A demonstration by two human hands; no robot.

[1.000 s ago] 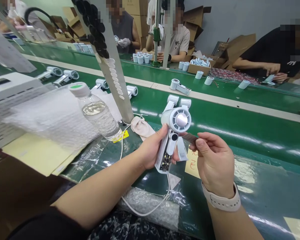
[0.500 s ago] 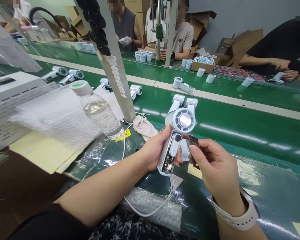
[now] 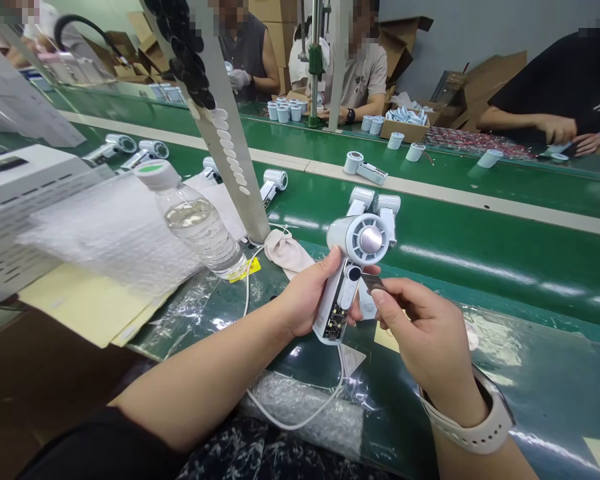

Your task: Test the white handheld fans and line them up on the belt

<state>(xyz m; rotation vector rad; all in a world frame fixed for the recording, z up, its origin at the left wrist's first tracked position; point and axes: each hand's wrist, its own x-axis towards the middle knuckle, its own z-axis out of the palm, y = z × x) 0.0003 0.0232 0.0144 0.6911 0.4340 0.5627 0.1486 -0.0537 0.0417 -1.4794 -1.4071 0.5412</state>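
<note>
Upright in my left hand (image 3: 310, 293) is a light-blue handheld fan (image 3: 336, 293), its round head tilted toward me. The front of its handle lies open, showing a circuit board below a black round button. My left fingers wrap round the handle from behind. Between the thumb and fingers of my right hand (image 3: 420, 327) is a thin dark translucent cover (image 3: 373, 283), close to the handle's right side; whether it touches the fan I cannot tell. Behind the held fan, two more handheld fans (image 3: 389, 212) rest on the green belt.
A water bottle (image 3: 195, 220) stands left, beside bubble wrap (image 3: 115, 233) and a slanting metal post (image 3: 230, 133). A white cable (image 3: 300, 425) loops over the bench near a cloth (image 3: 285, 252). Another fan (image 3: 365, 168) lies on the belt's pale strip. Co-workers sit across the belt.
My right hand has moved slightly left, bringing the dark cover closer to the handle and turning it flatter. The fan in my left hand has shifted a little left. Cups on the belt have moved slightly left.
</note>
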